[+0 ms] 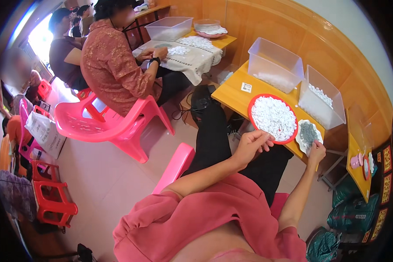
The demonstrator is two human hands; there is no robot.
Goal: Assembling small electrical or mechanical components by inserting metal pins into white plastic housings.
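My left hand (252, 147) is at the near rim of a round red plate (249, 113). Its thumb and fingertips are pinched together; whatever they hold is too small to make out. Many small white pieces (273, 117) are heaped on that plate. To its right is a white dish (300, 137) with a wavy edge, holding a pile of tiny grey-green pieces (309, 132). At this dish's near right edge my right hand (317, 153) has its fingers drawn together, and I cannot see clearly what is between them.
Two clear plastic bins (275, 65) (321, 105) with white pieces stand along the back of the yellow table (231, 89). A person in a patterned red shirt (113, 61) works at a cloth-covered table to the left. Pink chair (91, 122), red stools (54, 192) and green bags (351, 214) stand around.
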